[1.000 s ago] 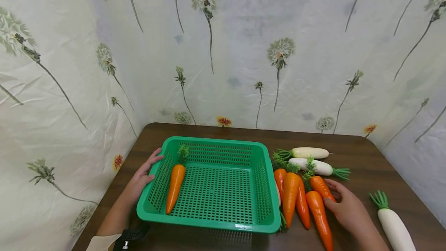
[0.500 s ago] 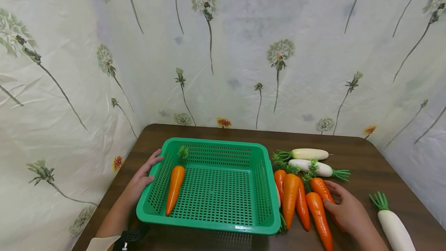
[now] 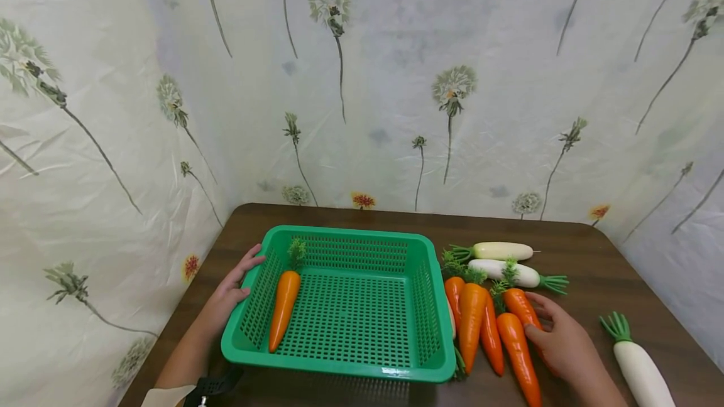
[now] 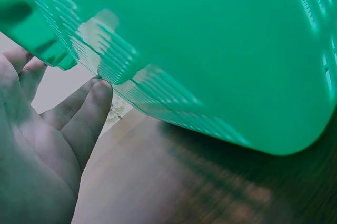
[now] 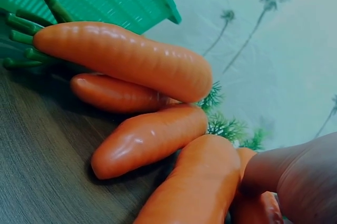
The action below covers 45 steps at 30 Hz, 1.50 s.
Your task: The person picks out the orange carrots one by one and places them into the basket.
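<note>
My left hand (image 3: 229,297) holds the left rim of a green plastic basket (image 3: 351,366), its fingertips against the outer wall in the left wrist view. One carrot (image 3: 285,309) with a leafy top lies inside, near the basket's left wall. My right hand (image 3: 565,341) grips the rightmost carrot (image 3: 519,304) on the table, thumb on one side and fingers on the other. Beside it lies another carrot (image 3: 517,350). Several more carrots (image 3: 471,319) lie between these and the basket. The right hand partly hides the gripped carrot's lower end.
Two white radishes (image 3: 503,250) lie behind the carrots. Another white radish (image 3: 641,366) lies to the right of my right hand. Under everything is a dark wooden table (image 3: 339,212), with a flower-patterned curtain (image 3: 379,80) behind it.
My right hand's fingers have settled closer around the rightmost carrot. The view has tilted up very slightly. The left hand and basket stay in place.
</note>
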Available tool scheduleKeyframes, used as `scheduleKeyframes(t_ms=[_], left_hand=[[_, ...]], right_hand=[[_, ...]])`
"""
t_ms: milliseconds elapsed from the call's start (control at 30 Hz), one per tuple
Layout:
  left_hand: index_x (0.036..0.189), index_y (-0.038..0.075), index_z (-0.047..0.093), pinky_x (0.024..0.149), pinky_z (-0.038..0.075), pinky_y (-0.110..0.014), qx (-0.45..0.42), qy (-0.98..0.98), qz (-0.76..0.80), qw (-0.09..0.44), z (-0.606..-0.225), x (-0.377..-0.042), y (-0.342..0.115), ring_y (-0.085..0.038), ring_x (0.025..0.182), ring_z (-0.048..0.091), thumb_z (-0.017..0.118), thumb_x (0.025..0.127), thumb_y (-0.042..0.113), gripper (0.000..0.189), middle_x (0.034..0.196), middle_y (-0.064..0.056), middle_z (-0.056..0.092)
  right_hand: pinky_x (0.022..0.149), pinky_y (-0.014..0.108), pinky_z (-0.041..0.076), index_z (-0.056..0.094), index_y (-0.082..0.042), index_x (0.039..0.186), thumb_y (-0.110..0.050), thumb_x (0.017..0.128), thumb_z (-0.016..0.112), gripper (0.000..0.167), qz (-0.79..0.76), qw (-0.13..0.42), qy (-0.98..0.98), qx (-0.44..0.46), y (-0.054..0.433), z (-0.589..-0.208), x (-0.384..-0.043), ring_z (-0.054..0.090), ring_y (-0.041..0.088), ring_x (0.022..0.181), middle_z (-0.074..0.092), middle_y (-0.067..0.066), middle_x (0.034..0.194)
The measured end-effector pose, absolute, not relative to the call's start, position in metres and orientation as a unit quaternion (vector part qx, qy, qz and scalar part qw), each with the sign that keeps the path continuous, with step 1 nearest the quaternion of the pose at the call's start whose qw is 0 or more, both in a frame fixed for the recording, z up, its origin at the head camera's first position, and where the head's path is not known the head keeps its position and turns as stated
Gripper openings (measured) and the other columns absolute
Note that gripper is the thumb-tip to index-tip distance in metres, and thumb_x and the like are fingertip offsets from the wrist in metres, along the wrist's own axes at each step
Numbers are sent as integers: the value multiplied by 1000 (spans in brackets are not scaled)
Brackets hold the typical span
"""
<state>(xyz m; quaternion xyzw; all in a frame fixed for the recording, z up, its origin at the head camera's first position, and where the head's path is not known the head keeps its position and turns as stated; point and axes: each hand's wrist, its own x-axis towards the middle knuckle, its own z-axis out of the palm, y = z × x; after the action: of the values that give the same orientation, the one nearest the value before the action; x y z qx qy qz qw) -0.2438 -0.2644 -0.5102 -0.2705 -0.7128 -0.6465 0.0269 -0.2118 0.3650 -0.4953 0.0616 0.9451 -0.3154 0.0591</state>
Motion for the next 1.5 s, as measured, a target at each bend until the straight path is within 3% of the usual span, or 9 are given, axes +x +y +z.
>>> scheduleKeyframes(t_ms=[200,700,1000,1500], left_hand=[[151,-15,34,112,27,-10,-279,-711,-645,34,-510,-243,-265,10,151,18,31,97,-10,54,176,-4,15],[152,-14,34,112,27,-10,-273,-708,-651,26,-508,-243,-261,11,151,18,32,98,-8,55,176,-7,13],[152,-14,35,113,26,-10,-276,-707,-651,31,-507,-241,-264,10,151,18,32,98,-9,54,176,-3,15],[151,-15,35,113,26,-11,-287,-702,-651,37,-514,-247,-267,8,153,18,31,95,-11,56,176,0,17]], right_hand=[[92,60,52,35,-6,161,-29,99,67,73,-320,53,943,68,363,-493,-211,55,54,130,50,38,147],[91,56,54,29,-7,164,-34,101,63,77,-335,28,937,93,361,-489,-206,55,53,131,45,36,153],[71,31,54,29,-11,166,-36,102,62,75,-372,-11,921,119,345,-484,-203,58,46,128,47,31,154],[71,33,58,29,-10,165,-37,103,63,76,-402,-37,911,87,324,-464,-197,60,47,124,50,34,149]])
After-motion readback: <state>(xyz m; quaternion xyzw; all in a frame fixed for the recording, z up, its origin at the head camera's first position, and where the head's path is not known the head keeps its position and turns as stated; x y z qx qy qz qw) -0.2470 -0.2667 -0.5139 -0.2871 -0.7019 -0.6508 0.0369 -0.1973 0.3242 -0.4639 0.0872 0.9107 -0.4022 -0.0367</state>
